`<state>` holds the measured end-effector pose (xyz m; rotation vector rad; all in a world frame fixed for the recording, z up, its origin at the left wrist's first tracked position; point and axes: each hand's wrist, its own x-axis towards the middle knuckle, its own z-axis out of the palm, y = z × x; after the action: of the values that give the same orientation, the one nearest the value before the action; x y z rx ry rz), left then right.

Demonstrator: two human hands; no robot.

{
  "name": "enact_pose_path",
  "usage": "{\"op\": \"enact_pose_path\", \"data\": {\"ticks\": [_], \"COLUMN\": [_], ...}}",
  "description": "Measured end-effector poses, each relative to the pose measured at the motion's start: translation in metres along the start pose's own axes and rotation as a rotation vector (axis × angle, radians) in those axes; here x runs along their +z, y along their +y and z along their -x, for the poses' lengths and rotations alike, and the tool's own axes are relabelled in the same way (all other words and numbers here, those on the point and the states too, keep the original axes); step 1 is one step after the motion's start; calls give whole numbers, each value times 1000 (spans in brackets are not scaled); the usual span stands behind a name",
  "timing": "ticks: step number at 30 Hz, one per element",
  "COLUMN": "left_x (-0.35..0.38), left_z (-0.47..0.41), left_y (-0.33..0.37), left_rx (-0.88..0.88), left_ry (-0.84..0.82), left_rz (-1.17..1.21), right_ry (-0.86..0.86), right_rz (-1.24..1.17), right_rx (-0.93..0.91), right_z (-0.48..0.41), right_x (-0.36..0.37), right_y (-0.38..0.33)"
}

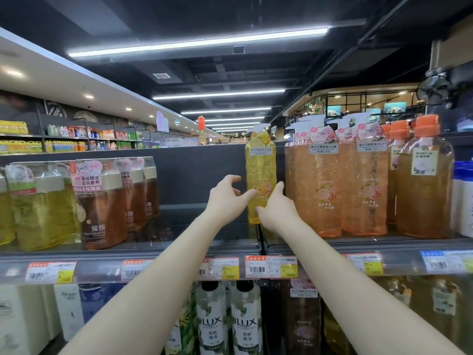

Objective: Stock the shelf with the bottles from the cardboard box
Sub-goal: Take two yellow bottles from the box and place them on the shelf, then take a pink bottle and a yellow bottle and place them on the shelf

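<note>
While the yellow bottle (261, 175) stands upright at the back of the shelf (179, 249), just left of the pink bottles (335, 190), both hands touch its lower body; left hand (226, 196) half-spread, fingertips on its left side; right hand (275, 208) curled against its front and right, not clearly gripping. Risk: tall, narrow bottle; an uneven push or release could tip it into its neighbours; box not in view.
</note>
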<state>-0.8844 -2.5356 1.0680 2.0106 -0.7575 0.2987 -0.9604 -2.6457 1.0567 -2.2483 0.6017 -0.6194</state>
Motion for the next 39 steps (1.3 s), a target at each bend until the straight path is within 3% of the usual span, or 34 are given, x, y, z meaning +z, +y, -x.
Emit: {"op": "enact_pose_path", "data": {"ticks": [5, 17, 30, 39], "left_x": [-28, -183, -486, -601], "left_z": [19, 149, 496, 682], "left_y": [-18, -75, -199, -291], "left_rx": [78, 30, -511, -897], "left_ry": [87, 169, 109, 51], "left_rz": [-226, -627, -1066, -1110], "right_ry": [216, -123, -605, -924], "right_rz": [268, 260, 173, 207], "right_rx": [-244, -554, -869, -943], "right_z": [29, 123, 433, 608], "right_x": [1, 104, 338, 505], "right_y": [-13, -100, -284, -337]}}
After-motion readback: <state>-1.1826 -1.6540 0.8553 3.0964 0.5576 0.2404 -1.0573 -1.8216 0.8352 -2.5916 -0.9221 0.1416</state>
